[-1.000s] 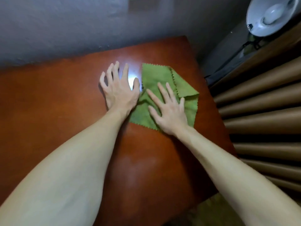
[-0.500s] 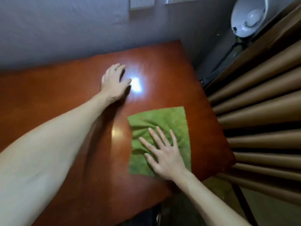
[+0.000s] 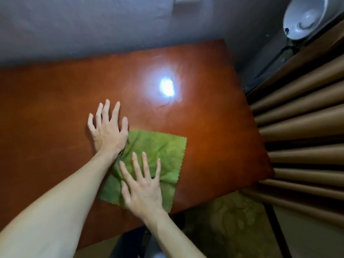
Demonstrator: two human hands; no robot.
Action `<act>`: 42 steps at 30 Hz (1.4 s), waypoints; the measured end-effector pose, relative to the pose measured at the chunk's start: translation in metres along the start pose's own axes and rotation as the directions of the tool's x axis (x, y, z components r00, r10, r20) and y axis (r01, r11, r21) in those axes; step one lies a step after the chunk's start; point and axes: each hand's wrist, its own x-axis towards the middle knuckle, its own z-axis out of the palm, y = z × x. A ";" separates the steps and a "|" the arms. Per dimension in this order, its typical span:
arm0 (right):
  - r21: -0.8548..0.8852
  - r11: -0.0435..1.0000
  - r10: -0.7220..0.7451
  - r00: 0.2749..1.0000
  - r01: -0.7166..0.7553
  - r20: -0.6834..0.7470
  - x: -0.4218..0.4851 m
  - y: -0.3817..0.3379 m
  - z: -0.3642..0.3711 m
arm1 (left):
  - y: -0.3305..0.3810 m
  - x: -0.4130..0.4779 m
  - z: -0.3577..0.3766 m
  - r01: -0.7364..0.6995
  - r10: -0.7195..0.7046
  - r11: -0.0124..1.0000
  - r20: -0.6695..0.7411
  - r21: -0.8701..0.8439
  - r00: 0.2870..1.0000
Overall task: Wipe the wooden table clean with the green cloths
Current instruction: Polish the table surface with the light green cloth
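A green cloth point(image 3: 163, 151) with zigzag edges lies spread on the reddish-brown wooden table point(image 3: 55, 112), near its front right part. My right hand point(image 3: 143, 185) presses flat on the cloth's near half, fingers straight and spread. My left hand point(image 3: 108, 129) lies flat on the bare wood just left of the cloth, fingers spread, its heel touching the cloth's wrinkled left edge. Only one cloth is in view.
A grey wall point(image 3: 93, 25) runs along the table's far edge. Brown pleated curtains point(image 3: 301, 127) hang close to the right edge. A white fan point(image 3: 305, 15) stands at the top right. A bright lamp reflection point(image 3: 167, 87) shines on the wood.
My left hand has drawn back from the far middle of the table to the cloth's left edge. The right hand stays pressed on the cloth near the front right.
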 end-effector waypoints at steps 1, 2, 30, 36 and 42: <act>0.012 0.999 -0.049 0.999 0.049 -0.003 0.001 -0.001 0.000 | -0.001 0.000 0.000 -0.006 0.006 1.000 -0.001 -0.002 1.000; 0.011 0.996 -0.087 0.996 0.087 -0.020 0.004 0.009 -0.001 | -0.001 0.000 -0.001 -0.012 0.012 1.000 -0.004 -0.003 1.000; -0.060 0.977 0.189 0.964 -0.203 -0.185 0.302 0.169 -0.090 | 0.002 0.004 0.001 0.029 -0.030 0.999 -0.034 -0.034 0.999; -0.112 0.914 -0.394 0.919 0.391 -0.009 0.204 0.059 -0.044 | -0.003 0.002 0.003 0.040 -0.061 0.980 -0.104 -0.194 0.993; -0.045 0.978 0.192 0.962 -0.205 -0.192 0.117 0.138 -0.040 | -0.006 0.000 0.004 0.008 -0.036 0.972 -0.116 -0.235 0.993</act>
